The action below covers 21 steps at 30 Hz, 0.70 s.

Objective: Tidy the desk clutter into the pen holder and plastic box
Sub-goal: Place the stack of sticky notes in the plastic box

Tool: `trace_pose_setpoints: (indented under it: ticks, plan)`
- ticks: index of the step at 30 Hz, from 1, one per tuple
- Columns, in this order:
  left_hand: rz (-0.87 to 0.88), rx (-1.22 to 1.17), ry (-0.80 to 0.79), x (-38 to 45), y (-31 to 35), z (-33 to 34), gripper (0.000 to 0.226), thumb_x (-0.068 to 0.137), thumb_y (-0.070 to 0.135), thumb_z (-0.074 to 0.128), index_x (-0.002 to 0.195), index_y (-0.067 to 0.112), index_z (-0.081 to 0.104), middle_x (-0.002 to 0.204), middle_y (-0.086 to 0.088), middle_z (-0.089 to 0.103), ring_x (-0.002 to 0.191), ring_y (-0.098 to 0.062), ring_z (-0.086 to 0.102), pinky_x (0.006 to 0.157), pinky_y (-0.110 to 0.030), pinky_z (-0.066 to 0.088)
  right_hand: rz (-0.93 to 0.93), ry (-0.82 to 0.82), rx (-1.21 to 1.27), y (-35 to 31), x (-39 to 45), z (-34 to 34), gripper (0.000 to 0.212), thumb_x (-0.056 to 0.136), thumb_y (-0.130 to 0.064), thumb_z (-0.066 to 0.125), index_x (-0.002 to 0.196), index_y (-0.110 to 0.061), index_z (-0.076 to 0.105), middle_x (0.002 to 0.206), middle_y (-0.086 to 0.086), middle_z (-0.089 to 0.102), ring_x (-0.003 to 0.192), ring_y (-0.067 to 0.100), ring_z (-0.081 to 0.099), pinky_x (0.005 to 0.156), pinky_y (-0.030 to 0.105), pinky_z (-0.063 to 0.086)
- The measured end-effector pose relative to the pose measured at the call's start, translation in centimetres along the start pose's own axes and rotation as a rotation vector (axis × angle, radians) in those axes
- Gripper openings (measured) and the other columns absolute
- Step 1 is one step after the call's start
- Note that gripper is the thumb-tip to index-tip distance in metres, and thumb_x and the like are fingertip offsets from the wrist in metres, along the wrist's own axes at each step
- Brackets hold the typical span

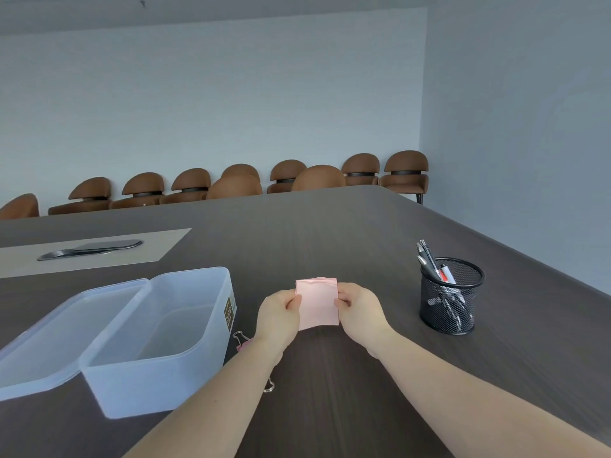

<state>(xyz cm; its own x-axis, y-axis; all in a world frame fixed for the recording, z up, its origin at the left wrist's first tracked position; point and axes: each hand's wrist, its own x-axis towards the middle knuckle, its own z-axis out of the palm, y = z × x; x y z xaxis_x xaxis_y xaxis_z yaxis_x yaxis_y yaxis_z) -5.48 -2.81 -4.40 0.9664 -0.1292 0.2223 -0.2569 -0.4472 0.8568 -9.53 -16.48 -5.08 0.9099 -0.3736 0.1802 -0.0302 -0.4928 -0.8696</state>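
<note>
A pink stack of sticky notes [318,304] is held above the dark table between both hands. My left hand [277,317] pinches its left edge and my right hand [360,314] pinches its right edge. A translucent plastic box [211,350] stands open and looks empty at the left, its lid [66,332] lying beside it. A black mesh pen holder [450,297] with several pens stands at the right. A pink binder clip [241,340] lies by the box's right wall, partly hidden by my left wrist. A second clip's wire loop [269,386] shows under my left forearm.
The dark wooden table [330,233] stretches far back, its right edge running diagonally past the pen holder. A grey inset panel with a black cable flap [91,248] sits at the back left. Brown chairs [360,168] line the far wall.
</note>
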Motion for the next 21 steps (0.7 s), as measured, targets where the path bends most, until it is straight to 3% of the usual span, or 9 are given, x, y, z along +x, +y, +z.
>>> trace_pose_setpoints:
  ticks: [4, 8, 11, 14, 16, 19, 21]
  plan:
    - [0.031, 0.027, 0.049, 0.4, 1.5, -1.8, 0.027, 0.098, 0.012, 0.045, 0.107, 0.003, 0.069, 0.096, -0.004, 0.063, 0.089, -0.02, 0.052, 0.072, -0.03, 0.039, -0.001, -0.009, 0.046, -1.4, 0.0, -0.3, 0.037, 0.092, -0.004, 0.041, 0.118, -0.014, 0.066, 0.112, 0.004, 0.069, 0.096, 0.02, 0.061, 0.078, 0.024, 0.049]
    - [0.025, 0.053, 0.115, 1.8, 3.4, -4.9, 0.028, 0.098, 0.012, 0.046, 0.112, 0.002, 0.068, 0.104, -0.008, 0.065, 0.09, -0.021, 0.05, 0.076, -0.026, 0.038, 0.073, -0.005, 0.15, -3.4, 0.3, -0.2, 0.035, 0.094, -0.008, 0.04, 0.12, -0.006, 0.064, 0.111, 0.009, 0.07, 0.103, 0.023, 0.066, 0.098, 0.038, 0.052]
    - [0.034, 0.104, 0.166, 2.9, 4.1, -8.0, 0.028, 0.097, 0.011, 0.047, 0.106, -0.003, 0.069, 0.093, -0.009, 0.061, 0.085, -0.025, 0.05, 0.072, -0.026, 0.038, 0.069, -0.052, 0.176, -5.6, 0.1, 0.7, 0.03, 0.095, -0.008, 0.04, 0.111, 0.0, 0.065, 0.107, 0.016, 0.07, 0.094, 0.026, 0.068, 0.093, 0.036, 0.055]
    - [0.018, 0.158, 0.204, 4.0, 4.0, -10.9, 0.028, 0.097, 0.011, 0.047, 0.112, -0.002, 0.067, 0.108, -0.017, 0.066, 0.095, -0.033, 0.057, 0.08, -0.032, 0.044, 0.071, -0.134, 0.176, -7.7, 0.0, 2.4, 0.029, 0.096, -0.01, 0.043, 0.106, 0.009, 0.063, 0.108, 0.026, 0.069, 0.085, 0.028, 0.068, 0.092, 0.042, 0.056]
    - [-0.013, 0.209, 0.223, 4.8, 3.2, -12.5, 0.028, 0.096, 0.01, 0.047, 0.111, -0.004, 0.066, 0.112, -0.019, 0.066, 0.092, -0.032, 0.055, 0.078, -0.031, 0.043, 0.076, -0.21, 0.156, -9.0, 0.0, 4.0, 0.029, 0.096, -0.018, 0.049, 0.107, 0.004, 0.065, 0.104, 0.023, 0.071, 0.083, 0.025, 0.068, 0.088, 0.038, 0.059]
    - [-0.099, 0.262, 0.216, 6.2, 1.1, -14.7, 0.023, 0.094, 0.007, 0.047, 0.098, -0.006, 0.066, 0.093, -0.021, 0.063, 0.079, -0.03, 0.046, 0.066, -0.027, 0.036, 0.074, -0.301, 0.102, -11.0, 0.2, 6.2, 0.034, 0.093, -0.034, 0.056, 0.104, -0.004, 0.066, 0.094, 0.014, 0.072, 0.079, 0.022, 0.07, 0.08, 0.032, 0.061]
    - [-0.196, 0.32, 0.209, 7.2, -0.3, -16.1, 0.021, 0.092, 0.005, 0.046, 0.074, -0.001, 0.057, 0.072, -0.013, 0.052, 0.075, -0.029, 0.044, 0.057, -0.025, 0.032, 0.062, -0.339, 0.067, -12.2, 0.3, 7.6, 0.038, 0.091, -0.038, 0.057, 0.099, -0.003, 0.067, 0.085, 0.012, 0.069, 0.071, 0.021, 0.067, 0.072, 0.029, 0.062]
